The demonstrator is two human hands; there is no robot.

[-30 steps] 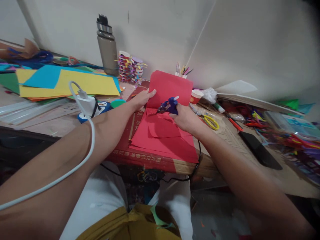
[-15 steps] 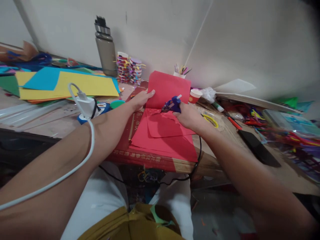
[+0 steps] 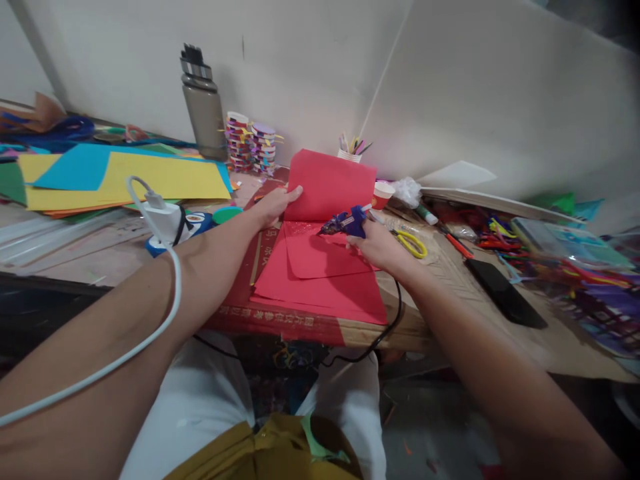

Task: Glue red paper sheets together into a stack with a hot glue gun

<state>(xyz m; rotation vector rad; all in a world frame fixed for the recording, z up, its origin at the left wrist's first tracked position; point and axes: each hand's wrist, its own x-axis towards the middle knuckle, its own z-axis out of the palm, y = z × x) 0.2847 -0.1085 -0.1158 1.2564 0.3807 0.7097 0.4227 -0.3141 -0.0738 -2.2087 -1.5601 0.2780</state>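
Observation:
My left hand (image 3: 274, 204) pinches the left edge of a red paper sheet (image 3: 330, 183) and holds its upper flap standing upright. My right hand (image 3: 379, 245) is wrapped round a blue glue gun (image 3: 349, 223), its nozzle pointing left over the crease of the red paper. More red paper (image 3: 320, 280) lies flat beneath, on a red board at the desk's front edge. The gun's black cord (image 3: 385, 327) hangs off the desk front.
Yellow and blue paper sheets (image 3: 125, 177) lie at the left, with a white charger and cable (image 3: 163, 217) over my left arm. A grey bottle (image 3: 203, 107) stands by the wall. Yellow scissors (image 3: 413, 243), a black phone (image 3: 505, 293) and craft clutter lie to the right.
The glue gun in my right hand has shifted slightly right along the crease, and the view has drifted a little. My left hand keeps holding the red flap up.

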